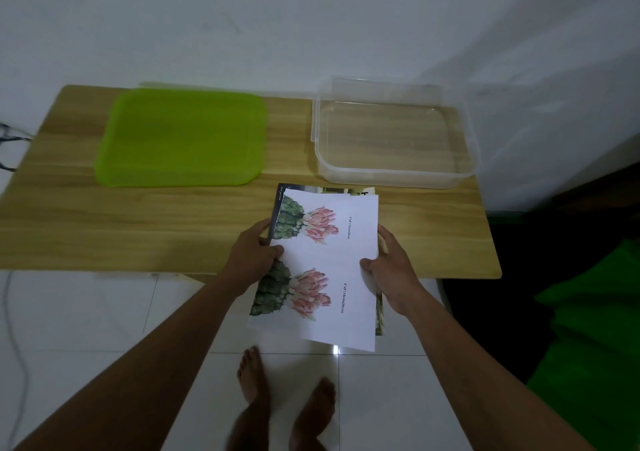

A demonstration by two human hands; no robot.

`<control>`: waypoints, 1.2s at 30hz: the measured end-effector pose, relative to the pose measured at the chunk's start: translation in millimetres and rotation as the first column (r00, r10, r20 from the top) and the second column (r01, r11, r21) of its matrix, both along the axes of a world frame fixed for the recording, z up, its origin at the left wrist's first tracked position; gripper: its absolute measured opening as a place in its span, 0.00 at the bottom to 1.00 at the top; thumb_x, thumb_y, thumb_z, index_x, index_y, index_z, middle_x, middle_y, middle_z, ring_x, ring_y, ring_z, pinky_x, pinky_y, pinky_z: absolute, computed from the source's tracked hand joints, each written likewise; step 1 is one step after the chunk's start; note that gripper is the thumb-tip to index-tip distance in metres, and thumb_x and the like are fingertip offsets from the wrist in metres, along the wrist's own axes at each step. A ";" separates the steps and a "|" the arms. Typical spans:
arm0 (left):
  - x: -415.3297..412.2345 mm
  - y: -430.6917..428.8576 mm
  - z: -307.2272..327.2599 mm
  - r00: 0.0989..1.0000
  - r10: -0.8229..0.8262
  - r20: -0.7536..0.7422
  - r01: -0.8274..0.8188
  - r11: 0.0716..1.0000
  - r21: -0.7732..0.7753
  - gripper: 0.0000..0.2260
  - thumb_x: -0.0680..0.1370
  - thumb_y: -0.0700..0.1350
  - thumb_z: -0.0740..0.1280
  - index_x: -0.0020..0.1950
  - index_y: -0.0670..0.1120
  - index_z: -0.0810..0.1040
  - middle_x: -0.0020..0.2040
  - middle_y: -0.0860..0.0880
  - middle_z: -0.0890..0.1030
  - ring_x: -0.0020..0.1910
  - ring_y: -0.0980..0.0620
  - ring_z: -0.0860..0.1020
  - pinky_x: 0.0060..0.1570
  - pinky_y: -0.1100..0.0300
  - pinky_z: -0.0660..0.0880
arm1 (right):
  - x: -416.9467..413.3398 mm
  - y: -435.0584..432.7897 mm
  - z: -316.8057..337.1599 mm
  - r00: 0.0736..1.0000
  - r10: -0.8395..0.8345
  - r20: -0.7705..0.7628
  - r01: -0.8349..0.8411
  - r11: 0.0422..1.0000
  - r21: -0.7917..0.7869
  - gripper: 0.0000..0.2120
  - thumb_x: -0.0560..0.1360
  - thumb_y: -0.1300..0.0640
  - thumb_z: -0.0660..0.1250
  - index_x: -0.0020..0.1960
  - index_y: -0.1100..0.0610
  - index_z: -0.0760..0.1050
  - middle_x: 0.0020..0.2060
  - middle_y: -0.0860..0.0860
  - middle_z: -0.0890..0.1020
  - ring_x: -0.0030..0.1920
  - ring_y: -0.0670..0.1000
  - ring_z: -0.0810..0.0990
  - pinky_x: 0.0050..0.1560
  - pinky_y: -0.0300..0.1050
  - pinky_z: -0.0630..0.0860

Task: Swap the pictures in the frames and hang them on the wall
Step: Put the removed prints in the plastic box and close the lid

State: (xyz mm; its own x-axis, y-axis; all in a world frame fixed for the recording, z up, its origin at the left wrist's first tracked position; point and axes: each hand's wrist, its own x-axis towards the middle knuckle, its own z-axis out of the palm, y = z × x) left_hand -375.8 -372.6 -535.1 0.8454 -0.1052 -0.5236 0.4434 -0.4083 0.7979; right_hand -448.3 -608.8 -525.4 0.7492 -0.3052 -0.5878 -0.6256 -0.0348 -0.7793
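We have one wide view, from the head, facing forward and down. It sits close above both hands gripping paper; the table lies beyond the grip, the floor beneath it.

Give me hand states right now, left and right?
Left hand: closed on the left edge of the stack of prints.
Right hand: closed on the right edge of the same stack of prints.
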 end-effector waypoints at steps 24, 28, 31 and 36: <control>2.5 -16.1 127.6 0.976 -0.136 0.173 0.176 0.955 -0.238 0.27 0.78 0.36 0.67 0.73 0.53 0.66 0.51 0.44 0.81 0.45 0.50 0.82 0.37 0.60 0.78 | -24.9 -4.6 115.6 0.963 -0.114 0.243 0.125 0.992 -0.032 0.27 0.77 0.70 0.65 0.52 0.34 0.72 0.47 0.38 0.82 0.52 0.46 0.81 0.52 0.44 0.79; 22.5 -47.4 142.0 0.967 -0.128 0.222 0.183 0.952 -0.245 0.25 0.77 0.36 0.68 0.71 0.51 0.67 0.40 0.47 0.79 0.34 0.56 0.80 0.27 0.67 0.72 | 6.6 -42.4 136.3 0.954 -0.099 0.281 0.123 0.990 -0.068 0.31 0.76 0.70 0.65 0.62 0.33 0.72 0.50 0.42 0.83 0.53 0.50 0.82 0.57 0.51 0.79; 42.1 -73.9 143.1 0.971 -0.096 0.218 0.155 0.951 -0.269 0.25 0.77 0.36 0.68 0.71 0.51 0.67 0.42 0.45 0.81 0.35 0.55 0.81 0.28 0.66 0.75 | 38.6 -79.0 144.6 0.958 -0.057 0.281 0.083 0.993 -0.082 0.34 0.76 0.70 0.66 0.73 0.39 0.66 0.50 0.42 0.82 0.51 0.49 0.82 0.56 0.48 0.79; 92.1 -102.2 119.3 0.945 -0.047 0.324 0.059 0.998 -0.026 0.19 0.78 0.42 0.66 0.68 0.50 0.72 0.51 0.48 0.82 0.50 0.50 0.81 0.41 0.62 0.76 | 106.2 -147.8 141.7 0.968 0.074 0.238 -0.051 0.993 -0.103 0.36 0.74 0.71 0.68 0.73 0.40 0.68 0.61 0.47 0.81 0.56 0.51 0.82 0.61 0.50 0.77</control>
State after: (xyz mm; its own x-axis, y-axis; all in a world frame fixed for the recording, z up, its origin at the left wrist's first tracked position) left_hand -283.7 -474.8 -415.8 0.9612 -0.1680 -0.2188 0.1381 -0.3934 0.9089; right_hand -342.1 -756.7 -383.7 0.8844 -0.2992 -0.3582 -0.4140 -0.1489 -0.8980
